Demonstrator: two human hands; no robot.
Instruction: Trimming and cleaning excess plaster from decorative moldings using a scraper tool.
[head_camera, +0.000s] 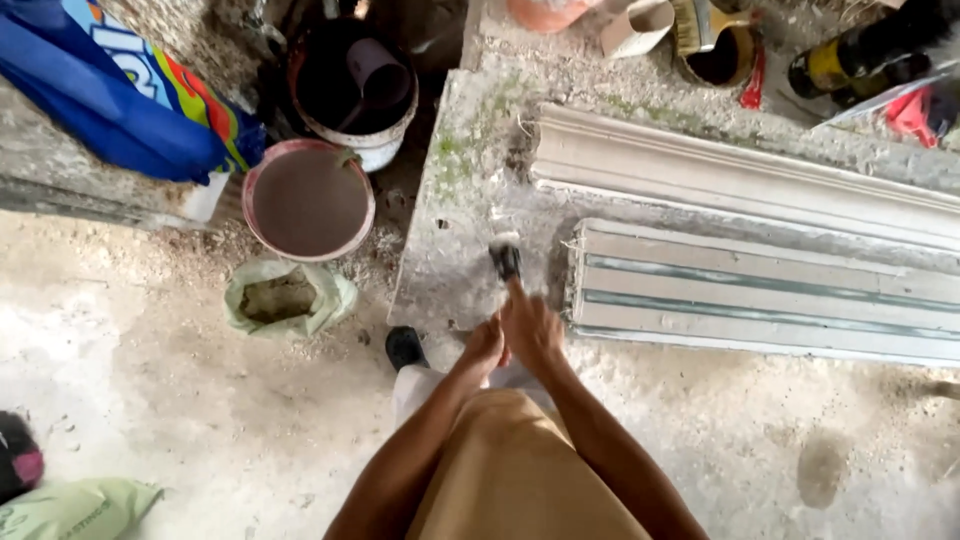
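Right hand (535, 330) grips bristly brush (506, 258) over rough concrete slab (470, 200); left hand (484, 348) curled, grip unclear; ribbed mould (760, 290) beside.

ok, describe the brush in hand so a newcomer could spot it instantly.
Find the concrete slab holding two long white moulding pieces. Left of the ribbed one, the right hand holds a paintbrush: the only small dark-ferruled tool there, pale bristles pointing away.

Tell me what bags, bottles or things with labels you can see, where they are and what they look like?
Big bag: top left, blue with bright printed patches.
Green sack: bottom left, pale green, lying flat.
Open sack: below the buckets, pale green, holds sandy powder.
Dark bottle: top right, lying down, yellow label.
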